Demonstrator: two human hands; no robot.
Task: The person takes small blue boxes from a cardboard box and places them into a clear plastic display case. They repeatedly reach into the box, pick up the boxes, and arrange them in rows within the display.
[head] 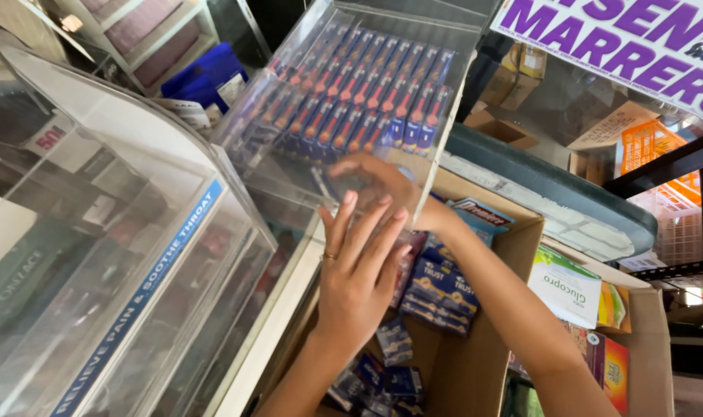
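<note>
A clear plastic display case [459, 27] stands tilted on the counter, with rows of small blue and red packets [367, 93] inside. My right hand [375, 179] reaches into the case's lower end and shows blurred through the clear wall, just below the packet rows; whether it holds anything is unclear. My left hand [359, 270], with a ring on one finger, lies flat against the outside of the case's front wall, fingers pointing up and holding nothing. Below both hands stands an open cardboard box [475, 363] with several blue packets [442, 292].
A large curved clear display cabinet [135, 232] with a blue strip fills the left. Right of the box stand white, green and orange medicine cartons [567, 287]. Beyond are a dark-rimmed counter edge [552, 185], an orange crate [651, 145] and a white sign with purple letters [621, 31].
</note>
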